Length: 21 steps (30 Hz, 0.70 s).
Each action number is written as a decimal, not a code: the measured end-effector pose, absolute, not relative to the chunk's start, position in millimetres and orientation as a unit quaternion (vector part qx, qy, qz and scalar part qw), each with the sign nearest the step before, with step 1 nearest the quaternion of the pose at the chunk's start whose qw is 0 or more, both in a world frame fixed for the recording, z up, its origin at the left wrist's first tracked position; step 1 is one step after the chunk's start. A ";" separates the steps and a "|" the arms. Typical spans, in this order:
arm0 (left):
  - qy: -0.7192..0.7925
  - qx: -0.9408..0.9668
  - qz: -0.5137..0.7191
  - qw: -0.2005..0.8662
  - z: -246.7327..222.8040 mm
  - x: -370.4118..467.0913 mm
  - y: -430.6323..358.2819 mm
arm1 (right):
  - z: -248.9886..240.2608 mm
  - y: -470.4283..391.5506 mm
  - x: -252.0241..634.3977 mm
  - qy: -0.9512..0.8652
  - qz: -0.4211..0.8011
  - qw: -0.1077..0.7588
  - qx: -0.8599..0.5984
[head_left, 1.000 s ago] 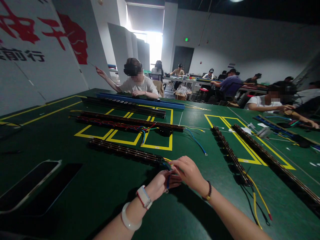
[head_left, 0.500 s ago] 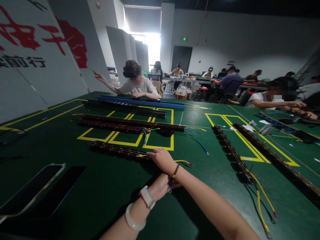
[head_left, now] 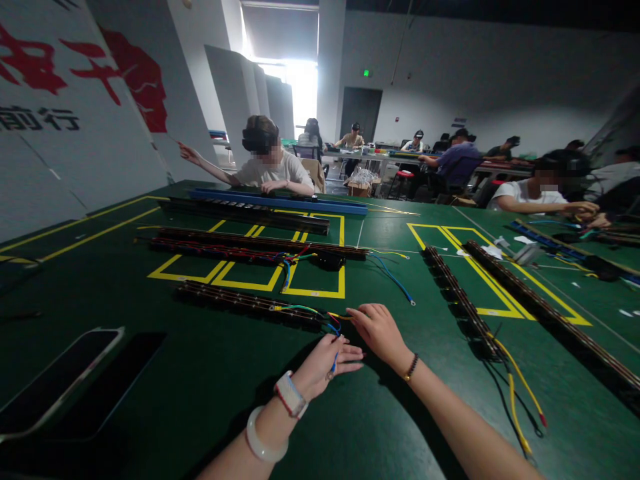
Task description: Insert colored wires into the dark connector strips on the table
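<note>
A dark rail-like wiring assembly (head_left: 250, 301) lies on the green table in front of me, with coloured wires coming out of its right end. My left hand (head_left: 325, 367) has a blue wire (head_left: 335, 362) between thumb and palm, its ring terminal hanging below; the other fingers are stretched out. At the tip of the yellow wire (head_left: 341, 316), my right hand (head_left: 377, 330) has thumb and fingers closed together, hiding the wire's end. A yellow-green wire (head_left: 297, 307) with a ring terminal rests along the top of the assembly.
Similar assemblies (head_left: 457, 297) lie at right and others beyond, across yellow taped rectangles (head_left: 315, 293). A blue channel (head_left: 290, 200) is at the far edge. A phone-like device (head_left: 60, 380) sits at left. A co-worker (head_left: 273, 160) is seated opposite; another person (head_left: 535, 190) works at right.
My right hand has moved right, off the assembly's end, to the yellow wire's tip. My left hand has come out from under it, its fingers now spread. The yellow-green wire is uncovered.
</note>
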<state>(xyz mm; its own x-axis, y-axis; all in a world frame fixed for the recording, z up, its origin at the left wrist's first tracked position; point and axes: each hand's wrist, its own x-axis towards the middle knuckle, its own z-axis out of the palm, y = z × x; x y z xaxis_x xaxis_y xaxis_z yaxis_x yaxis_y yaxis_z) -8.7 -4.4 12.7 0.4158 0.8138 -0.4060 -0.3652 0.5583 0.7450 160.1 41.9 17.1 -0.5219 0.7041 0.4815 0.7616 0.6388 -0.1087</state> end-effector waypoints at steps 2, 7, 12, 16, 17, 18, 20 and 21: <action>0.425 0.332 0.357 0.763 13.6 -10.1 -4.2 | 9.5 40.9 173.8 -0.876 -0.074 0.208 -0.428; 0.563 0.543 0.230 0.579 26.1 -20.4 -1.0 | -0.3 43.6 183.0 -0.862 -0.048 0.194 -0.466; 0.584 0.743 0.120 0.304 41.9 -35.6 0.4 | -2.3 48.1 181.9 -0.855 -0.021 0.194 -0.480; 0.559 0.780 0.060 0.275 43.5 -42.9 2.7 | -2.2 47.8 182.0 -0.849 -0.020 0.184 -0.495; 0.556 0.783 0.051 0.275 43.2 -44.4 3.5 | -1.9 47.5 181.7 -0.847 -0.019 0.182 -0.498; 0.553 0.786 0.044 0.272 42.9 -45.9 4.2 | -1.6 47.2 181.4 -0.846 -0.018 0.181 -0.502; 0.545 0.795 0.037 0.263 42.8 -48.3 5.3 | -1.1 46.9 180.7 -0.843 -0.018 0.179 -0.507; 0.542 0.799 0.035 0.258 43.1 -49.2 5.4 | -1.0 47.0 180.4 -0.842 -0.019 0.178 -0.509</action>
